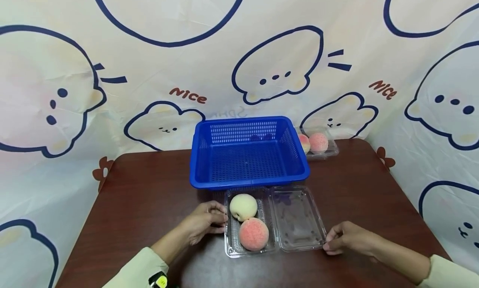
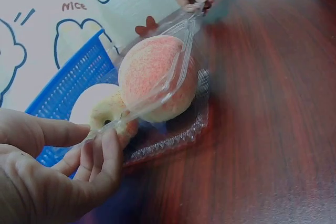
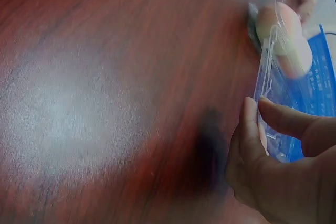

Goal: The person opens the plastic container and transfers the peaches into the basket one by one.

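Observation:
A clear plastic clamshell box (image 1: 233,252) lies opened out on the table, its lid (image 1: 297,219) spread to the right. Inside the tray part sit two peaches: a pale cream peach (image 1: 243,207) at the back and a pink peach (image 1: 254,235) in front, touching it. My left hand (image 1: 206,221) pinches the tray's left rim between thumb and fingers, as the left wrist view shows up close. At the lid's front right corner, my right hand (image 1: 346,238) pinches the edge; in the right wrist view the thumb and fingers (image 3: 249,129) meet on that plastic edge.
Directly behind the box stands a blue plastic basket (image 1: 248,183) with slotted walls and nothing in it. A second clear box (image 1: 331,153) with two peaches (image 1: 319,143) is at the back right, partly behind the basket. A printed cloth (image 1: 149,72) hangs behind the brown table (image 1: 149,184).

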`<state>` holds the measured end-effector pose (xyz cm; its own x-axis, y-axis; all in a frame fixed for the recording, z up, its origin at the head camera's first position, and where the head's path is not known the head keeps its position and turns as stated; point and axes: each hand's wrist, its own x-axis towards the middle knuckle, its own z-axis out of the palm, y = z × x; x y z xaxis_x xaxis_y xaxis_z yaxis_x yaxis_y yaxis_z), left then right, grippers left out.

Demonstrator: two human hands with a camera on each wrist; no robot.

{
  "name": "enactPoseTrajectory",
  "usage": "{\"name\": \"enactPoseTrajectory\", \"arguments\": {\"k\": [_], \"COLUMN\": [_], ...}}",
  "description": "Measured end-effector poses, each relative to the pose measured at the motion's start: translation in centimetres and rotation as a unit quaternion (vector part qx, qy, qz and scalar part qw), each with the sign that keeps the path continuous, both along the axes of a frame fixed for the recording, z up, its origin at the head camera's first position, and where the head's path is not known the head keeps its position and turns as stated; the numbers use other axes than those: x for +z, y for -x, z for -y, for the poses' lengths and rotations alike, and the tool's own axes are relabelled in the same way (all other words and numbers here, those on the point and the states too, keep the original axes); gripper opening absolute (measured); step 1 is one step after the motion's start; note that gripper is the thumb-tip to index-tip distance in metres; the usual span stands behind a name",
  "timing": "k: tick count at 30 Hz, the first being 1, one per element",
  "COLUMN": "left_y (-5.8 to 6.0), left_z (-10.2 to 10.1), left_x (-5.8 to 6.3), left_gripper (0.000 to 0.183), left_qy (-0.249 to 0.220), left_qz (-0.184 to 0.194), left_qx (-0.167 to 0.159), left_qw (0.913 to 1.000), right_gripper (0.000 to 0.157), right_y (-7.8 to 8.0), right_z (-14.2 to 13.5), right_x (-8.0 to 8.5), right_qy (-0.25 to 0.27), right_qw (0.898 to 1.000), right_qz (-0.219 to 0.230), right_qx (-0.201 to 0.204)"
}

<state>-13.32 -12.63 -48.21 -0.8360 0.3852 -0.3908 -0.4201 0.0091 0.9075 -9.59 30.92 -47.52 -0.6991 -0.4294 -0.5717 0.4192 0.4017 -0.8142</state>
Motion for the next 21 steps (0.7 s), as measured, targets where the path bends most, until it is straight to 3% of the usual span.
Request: {"name": "enactPoseTrajectory", "arguments": {"k": [4, 9, 11, 15, 19, 21], "left_y": [0.3, 0.5, 0.5, 0.5, 0.5, 0.5], "left_z": [0.1, 0.1, 0.1, 0.1, 0.0, -0.1], "left_x": [0.0, -0.1, -0.2, -0.1, -0.1, 0.1], "left_gripper": [0.026, 0.025, 0.025, 0.024, 0.024, 0.025], "left_qy": [0.012, 0.010, 0.007, 0.001, 0.006, 0.024], "left_qz": [-0.006, -0.007, -0.009, -0.010, -0.014, -0.018], "left_qx": [0.007, 0.004, 0.003, 0.002, 0.001, 0.000], "left_qw": [0.9999, 0.9999, 0.9999, 0.9999, 0.9999, 0.9996], "right_gripper": [0.016, 0.018, 0.019, 0.021, 0.027, 0.030], "right_y": [-0.3, -0.3, -0.2, 0.0, 0.2, 0.4], "right_z": [1.1, 2.0, 2.1, 2.3, 2.7, 3.1], "right_x": [-0.6, -0.5, -0.5, -0.6, -0.4, 0.1], "right_qy": [-0.030, -0.119, -0.172, -0.245, -0.289, -0.317], "right_qw": [0.999, 0.989, 0.976, 0.940, 0.908, 0.885], "right_qz": [-0.005, -0.084, -0.131, -0.232, -0.293, -0.323], "right_qx": [-0.014, 0.001, 0.021, 0.055, 0.079, 0.107]}}
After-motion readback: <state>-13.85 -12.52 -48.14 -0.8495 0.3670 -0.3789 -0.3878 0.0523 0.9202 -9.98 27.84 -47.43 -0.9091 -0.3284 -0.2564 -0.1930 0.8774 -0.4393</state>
